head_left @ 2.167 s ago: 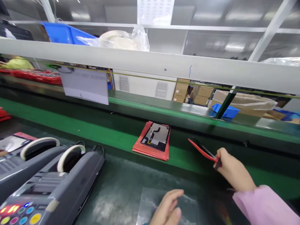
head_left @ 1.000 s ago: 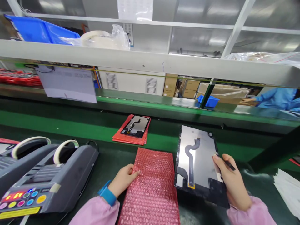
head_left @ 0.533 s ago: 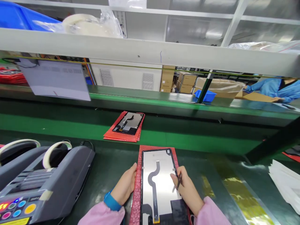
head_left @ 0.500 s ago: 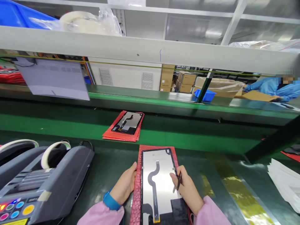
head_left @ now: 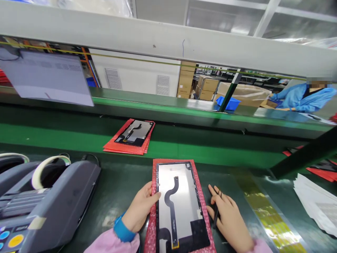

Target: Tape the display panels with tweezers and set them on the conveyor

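Observation:
A flat screen panel (head_left: 184, 196) with a silver back and a dark curved ribbon cable lies on red bubble wrap (head_left: 198, 182) in front of me. My left hand (head_left: 142, 205) grips the left edge of both, its thumb over the panel's rim. Just off the right edge, my right hand (head_left: 228, 214) holds dark tweezers (head_left: 216, 217), with some fingers stretched out above the green bench.
A second panel (head_left: 135, 133) tops a stack of red wrap on the green strip. Tape dispensers (head_left: 65, 196) stand at the left. Yellow film (head_left: 265, 214) and white sheets (head_left: 316, 207) lie at the right. A person in blue (head_left: 302, 96) is beyond the shelf.
My right hand has moved off the panel to the right with the tweezers. My left thumb has come over the panel's left rim. The camera view has shifted.

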Demonstrator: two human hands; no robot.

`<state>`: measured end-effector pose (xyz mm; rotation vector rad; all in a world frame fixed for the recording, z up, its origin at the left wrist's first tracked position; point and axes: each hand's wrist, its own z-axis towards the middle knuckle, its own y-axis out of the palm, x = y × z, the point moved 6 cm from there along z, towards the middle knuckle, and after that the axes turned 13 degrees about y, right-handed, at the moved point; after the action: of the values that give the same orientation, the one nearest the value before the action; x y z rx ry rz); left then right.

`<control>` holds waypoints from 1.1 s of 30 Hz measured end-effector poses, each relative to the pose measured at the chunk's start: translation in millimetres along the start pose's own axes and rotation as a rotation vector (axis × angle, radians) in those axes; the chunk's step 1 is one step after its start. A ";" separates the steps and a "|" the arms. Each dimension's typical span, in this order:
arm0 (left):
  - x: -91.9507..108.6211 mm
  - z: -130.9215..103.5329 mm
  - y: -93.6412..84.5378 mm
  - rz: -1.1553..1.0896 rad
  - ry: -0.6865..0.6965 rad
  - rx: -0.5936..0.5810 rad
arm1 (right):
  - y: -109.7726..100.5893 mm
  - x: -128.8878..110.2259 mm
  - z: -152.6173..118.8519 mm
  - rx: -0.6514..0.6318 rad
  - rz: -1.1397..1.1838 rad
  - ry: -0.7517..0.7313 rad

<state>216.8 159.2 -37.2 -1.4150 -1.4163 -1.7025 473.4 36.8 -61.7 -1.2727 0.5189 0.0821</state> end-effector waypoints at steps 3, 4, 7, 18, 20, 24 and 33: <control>-3.9 -0.5 0.9 0.027 0.007 -0.009 | 2.5 -16.4 3.6 -0.037 0.023 0.009; -6.1 0.1 -0.3 0.043 0.013 -0.011 | 1.6 -17.8 5.1 -0.046 0.061 0.022; -12.9 2.3 -7.3 0.113 0.050 -0.004 | -9.6 -5.2 7.9 -0.030 0.322 0.122; 8.8 -45.6 4.3 1.036 0.613 -0.385 | -23.5 58.1 -31.1 0.029 0.816 0.583; 3.5 -50.8 11.2 1.078 0.568 -0.650 | -18.0 58.0 -36.9 0.001 0.760 0.576; -11.5 -47.4 12.5 1.032 0.384 -0.899 | -23.5 56.7 -42.1 0.026 0.591 0.577; -16.5 -40.6 13.7 0.993 0.350 -0.910 | -36.5 52.2 -41.5 -0.087 0.511 0.522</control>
<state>218.3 113.8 -43.5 -1.6694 0.3673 -1.7305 518.4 -24.5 -59.0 -1.2176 1.2982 0.2034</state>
